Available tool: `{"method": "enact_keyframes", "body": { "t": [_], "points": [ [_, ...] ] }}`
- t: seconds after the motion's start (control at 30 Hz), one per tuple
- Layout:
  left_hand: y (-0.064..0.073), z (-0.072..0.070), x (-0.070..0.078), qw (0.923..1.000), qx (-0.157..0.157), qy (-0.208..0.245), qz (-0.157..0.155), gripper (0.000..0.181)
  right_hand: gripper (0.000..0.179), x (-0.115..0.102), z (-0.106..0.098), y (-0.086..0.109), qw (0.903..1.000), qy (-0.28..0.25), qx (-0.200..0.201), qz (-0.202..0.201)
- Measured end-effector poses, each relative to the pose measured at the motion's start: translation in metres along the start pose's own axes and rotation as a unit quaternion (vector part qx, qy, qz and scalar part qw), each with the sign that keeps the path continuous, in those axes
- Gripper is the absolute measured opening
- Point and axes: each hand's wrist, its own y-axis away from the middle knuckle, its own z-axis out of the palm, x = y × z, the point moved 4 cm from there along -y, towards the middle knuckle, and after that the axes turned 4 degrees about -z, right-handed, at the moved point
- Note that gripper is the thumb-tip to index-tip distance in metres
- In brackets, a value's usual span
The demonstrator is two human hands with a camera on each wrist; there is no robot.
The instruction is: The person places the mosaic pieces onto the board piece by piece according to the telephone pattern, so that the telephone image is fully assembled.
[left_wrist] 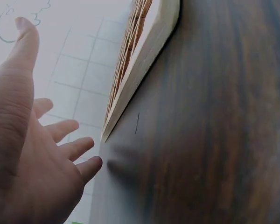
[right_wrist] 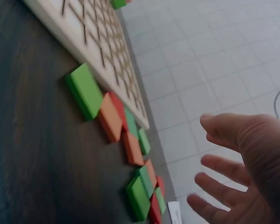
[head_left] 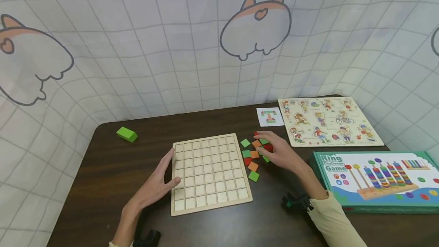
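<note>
A light wooden grid board lies flat on the dark table, its squares bare. Along its left edge my left hand is held with fingers extended and thumb apart, close to the rim; in the left wrist view that hand grips nothing. Over the loose coloured pieces to the right of the board hovers my right hand, fingers loosely bent and apart. Beneath and beside it lie green squares, orange squares and red rounded pieces. The right wrist view shows no piece in this hand.
A small card with a red and green pattern lies behind the pieces. Farther right are a wooden picture puzzle and a Ring Challenge Game box. A green block stands at the back left. Patterned white cloth hangs behind the table.
</note>
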Motion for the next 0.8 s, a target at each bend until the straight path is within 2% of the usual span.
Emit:
{"method": "enact_keyframes", "body": {
  "t": [0.23,0.37,0.5,0.8],
  "points": [
    [-0.001,0.006,-0.008,0.9996,-0.021,-0.02,0.006,0.106,0.042,0.003,0.003,0.006,0.9995,0.016,-0.028,0.006],
    [-0.002,0.011,-0.014,0.9974,-0.034,-0.06,0.023,0.115,0.049,0.004,0.005,0.009,0.9971,0.053,-0.052,0.018],
    [-0.001,0.014,-0.017,0.9945,-0.04,-0.089,0.039,0.122,0.048,0.002,0.009,0.01,0.9926,0.095,-0.075,0.001],
    [-0.002,0.016,-0.017,0.9921,-0.056,-0.103,0.045,0.125,0.026,-0.001,0.017,0.005,0.9884,0.139,-0.054,-0.026]
  ]
}}
